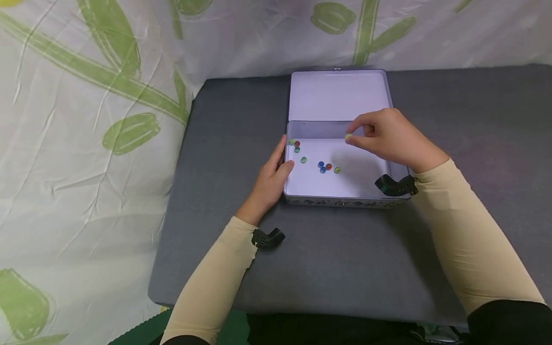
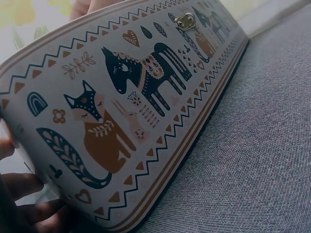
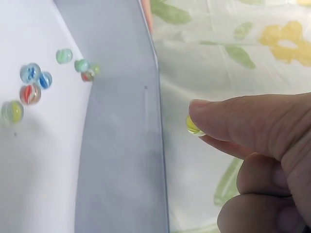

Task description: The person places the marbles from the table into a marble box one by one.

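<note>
Between thumb and index finger, my right hand pinches a yellow-and-clear glass marble above the back part of an open tin box. My left hand grips the tin's left side, thumb at the rim and fingers along the outer wall. On the white floor of the tin, two blue marbles, a red marble and a yellow-green marble form a loose row near the middle. A single green marble lies left of them. Several more, including a red marble, cluster in the back left corner.
The tin's hinged lid lies back, away from me. Foxes and a horse decorate its front wall, which carries a metal clasp. Under it is a grey cloth-covered table. A white curtain with green plant prints hangs behind and left.
</note>
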A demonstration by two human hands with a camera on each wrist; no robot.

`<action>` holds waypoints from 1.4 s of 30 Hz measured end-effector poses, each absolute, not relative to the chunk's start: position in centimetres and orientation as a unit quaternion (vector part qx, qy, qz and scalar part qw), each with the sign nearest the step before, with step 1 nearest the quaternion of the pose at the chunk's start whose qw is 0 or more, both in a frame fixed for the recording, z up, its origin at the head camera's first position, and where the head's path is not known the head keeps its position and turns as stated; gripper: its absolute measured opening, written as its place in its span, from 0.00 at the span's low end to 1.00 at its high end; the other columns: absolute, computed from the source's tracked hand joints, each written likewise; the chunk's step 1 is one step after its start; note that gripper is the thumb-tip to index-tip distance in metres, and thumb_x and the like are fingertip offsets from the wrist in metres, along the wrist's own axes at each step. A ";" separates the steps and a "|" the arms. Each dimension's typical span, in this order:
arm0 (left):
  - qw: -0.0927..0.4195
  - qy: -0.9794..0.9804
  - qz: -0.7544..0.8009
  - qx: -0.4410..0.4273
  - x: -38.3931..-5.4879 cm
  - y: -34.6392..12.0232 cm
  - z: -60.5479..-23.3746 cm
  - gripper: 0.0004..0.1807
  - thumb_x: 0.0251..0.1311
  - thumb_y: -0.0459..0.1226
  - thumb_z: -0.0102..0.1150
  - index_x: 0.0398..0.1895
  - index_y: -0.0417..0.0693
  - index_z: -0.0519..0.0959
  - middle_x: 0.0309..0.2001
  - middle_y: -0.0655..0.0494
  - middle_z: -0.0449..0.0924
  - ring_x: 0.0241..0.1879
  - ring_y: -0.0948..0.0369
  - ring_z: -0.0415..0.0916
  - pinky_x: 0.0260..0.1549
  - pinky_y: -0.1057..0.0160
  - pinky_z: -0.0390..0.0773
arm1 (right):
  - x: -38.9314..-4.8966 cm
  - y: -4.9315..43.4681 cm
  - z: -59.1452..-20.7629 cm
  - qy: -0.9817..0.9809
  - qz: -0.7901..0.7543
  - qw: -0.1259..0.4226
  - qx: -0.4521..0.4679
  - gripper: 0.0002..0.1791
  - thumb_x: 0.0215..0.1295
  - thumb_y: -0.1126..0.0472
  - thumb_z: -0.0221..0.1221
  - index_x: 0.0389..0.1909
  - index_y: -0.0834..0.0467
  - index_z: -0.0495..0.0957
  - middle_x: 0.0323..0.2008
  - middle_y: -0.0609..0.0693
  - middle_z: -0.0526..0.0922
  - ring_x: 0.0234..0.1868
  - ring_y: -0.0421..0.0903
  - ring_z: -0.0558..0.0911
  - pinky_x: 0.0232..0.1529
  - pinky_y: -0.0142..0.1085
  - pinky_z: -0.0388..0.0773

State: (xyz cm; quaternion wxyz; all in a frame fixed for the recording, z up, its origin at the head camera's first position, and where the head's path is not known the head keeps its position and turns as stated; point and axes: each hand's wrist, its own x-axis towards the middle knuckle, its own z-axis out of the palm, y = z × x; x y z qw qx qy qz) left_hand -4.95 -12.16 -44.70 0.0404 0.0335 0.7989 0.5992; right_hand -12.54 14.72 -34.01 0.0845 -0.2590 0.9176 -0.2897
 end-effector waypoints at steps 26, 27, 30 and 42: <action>0.041 0.809 0.585 0.041 -4.9 -11.8 -44.2 0.34 0.70 0.46 0.44 0.77 0.73 0.49 0.75 0.70 0.51 0.72 0.71 0.50 0.70 0.60 0.54 | -14.0 11.6 -37.8 0.900 -0.260 0.184 -0.298 0.06 0.59 0.60 0.68 0.37 0.55 0.86 0.16 0.48 0.67 0.20 0.43 0.65 0.24 0.36 0.62; 0.040 0.808 0.587 0.042 -4.9 -11.8 -44.2 0.34 0.70 0.46 0.44 0.77 0.73 0.49 0.75 0.70 0.51 0.72 0.71 0.50 0.70 0.60 0.54 | -14.0 11.5 -38.0 0.899 -0.258 0.187 -0.302 0.06 0.58 0.60 0.68 0.36 0.55 0.86 0.15 0.48 0.67 0.20 0.43 0.65 0.24 0.36 0.62; 0.038 0.804 0.591 0.045 -4.9 -11.8 -44.0 0.33 0.71 0.45 0.44 0.77 0.72 0.49 0.75 0.67 0.52 0.72 0.69 0.50 0.70 0.59 0.54 | -14.0 11.4 -38.3 0.895 -0.257 0.195 -0.308 0.05 0.57 0.60 0.69 0.35 0.54 0.86 0.14 0.47 0.66 0.20 0.42 0.64 0.23 0.35 0.60; 0.033 0.807 0.589 0.045 -4.9 -11.9 -43.9 0.34 0.70 0.44 0.44 0.78 0.64 0.50 0.75 0.68 0.52 0.71 0.72 0.52 0.69 0.63 0.56 | -14.2 11.0 -39.3 0.881 -0.252 0.242 -0.319 0.06 0.57 0.60 0.69 0.35 0.55 0.85 0.14 0.46 0.67 0.20 0.41 0.65 0.26 0.35 0.62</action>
